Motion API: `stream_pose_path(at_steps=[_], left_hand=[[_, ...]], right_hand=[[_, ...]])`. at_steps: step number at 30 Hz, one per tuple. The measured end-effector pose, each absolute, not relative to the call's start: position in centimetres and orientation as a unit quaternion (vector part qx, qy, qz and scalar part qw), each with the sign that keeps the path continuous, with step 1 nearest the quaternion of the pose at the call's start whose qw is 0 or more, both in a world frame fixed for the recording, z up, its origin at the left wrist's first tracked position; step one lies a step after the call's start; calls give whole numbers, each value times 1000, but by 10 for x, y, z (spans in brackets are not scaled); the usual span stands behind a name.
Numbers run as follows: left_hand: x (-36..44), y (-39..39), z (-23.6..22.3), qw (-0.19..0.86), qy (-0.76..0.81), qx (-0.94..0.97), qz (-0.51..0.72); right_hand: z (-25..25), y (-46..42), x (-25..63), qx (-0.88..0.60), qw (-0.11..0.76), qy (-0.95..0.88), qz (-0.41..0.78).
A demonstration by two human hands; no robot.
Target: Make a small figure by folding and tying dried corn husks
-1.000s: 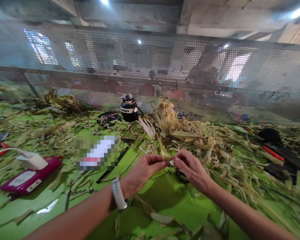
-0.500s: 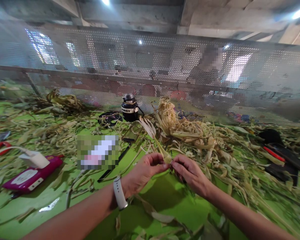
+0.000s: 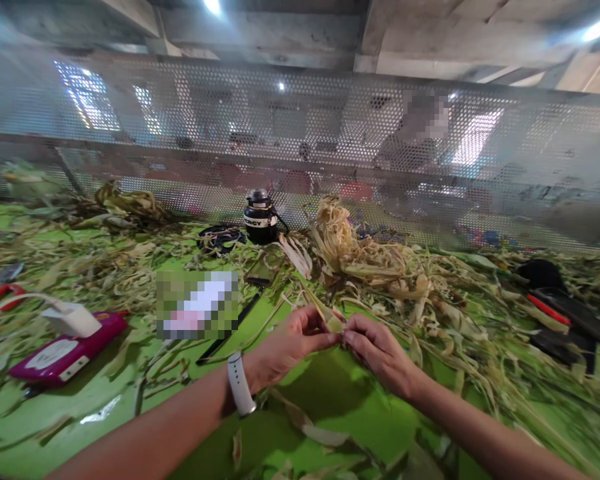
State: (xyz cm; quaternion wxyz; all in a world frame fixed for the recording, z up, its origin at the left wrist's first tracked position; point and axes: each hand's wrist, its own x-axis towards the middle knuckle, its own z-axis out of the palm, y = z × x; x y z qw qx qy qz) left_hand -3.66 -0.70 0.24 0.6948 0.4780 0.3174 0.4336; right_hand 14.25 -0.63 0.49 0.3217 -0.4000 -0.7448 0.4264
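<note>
Both hands meet over the green tabletop (image 3: 325, 383), in the middle of the view. My left hand (image 3: 293, 341), with a white watch strap (image 3: 240, 383) at the wrist, is closed on a folded, pale yellow-green corn husk (image 3: 335, 324) between thumb and fingers. The husk's narrow end points up and away. My right hand (image 3: 383, 350) is closed in a pinch at the husk's near end, its fingertips almost touching the left ones. Thin strands hang below the right fingers. The fingertips hide the exact pinch point.
Dried husks (image 3: 380, 263) lie heaped behind my hands. A black bottle (image 3: 260, 225) stands against a perforated metal screen (image 3: 205, 107), with a person behind it. Left are a magenta power strip (image 3: 55, 353) with a white charger (image 3: 75, 320); right, a red-handled tool (image 3: 550, 309).
Both hands stay in nearly the same place, still closed on the husk. The fingers and the husk have shifted only slightly at the pinch.
</note>
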Motion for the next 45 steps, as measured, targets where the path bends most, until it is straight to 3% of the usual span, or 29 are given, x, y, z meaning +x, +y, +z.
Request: stream_pose_path(at_steps=[7, 21, 33, 40, 45], left_hand=[[-41, -10, 6, 706, 306, 489, 411], [-39, -12, 14, 700, 381, 447, 406], [-40, -9, 13, 702, 384, 428, 420], [-41, -10, 15, 681, 409, 458, 399], [-39, -10, 13, 677, 401, 452, 420]], right_hand=[[16, -8, 144, -393, 292, -779, 391], [3, -9, 137, -396, 362, -794, 287], [3, -6, 138, -400, 325, -803, 300], [4, -6, 137, -392, 330, -827, 230], [7, -8, 138, -407, 319, -821, 243]])
